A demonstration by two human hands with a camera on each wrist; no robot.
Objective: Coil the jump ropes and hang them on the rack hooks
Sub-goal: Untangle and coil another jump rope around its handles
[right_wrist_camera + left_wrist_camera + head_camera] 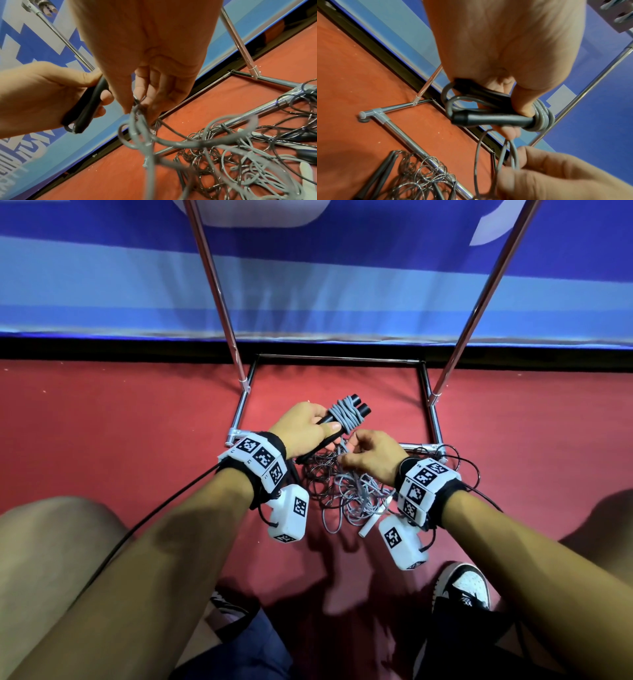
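My left hand [308, 429] grips the two black handles [337, 419] of a jump rope side by side, with grey cord [347, 414] wound several turns round their far ends. In the left wrist view the handles [488, 119] lie under my thumb, the wound cord [542, 116] beyond it. Just below, my right hand [363, 455] pinches the loose grey cord [137, 121], which trails down into a tangled pile of ropes [349, 494] on the red floor.
The rack's chrome base frame [342, 357] lies on the floor under my hands, with two slanted poles [219, 302] rising from it. A white handle [370, 527] and a pair of black handles [382, 173] lie in the pile. A blue banner stands behind.
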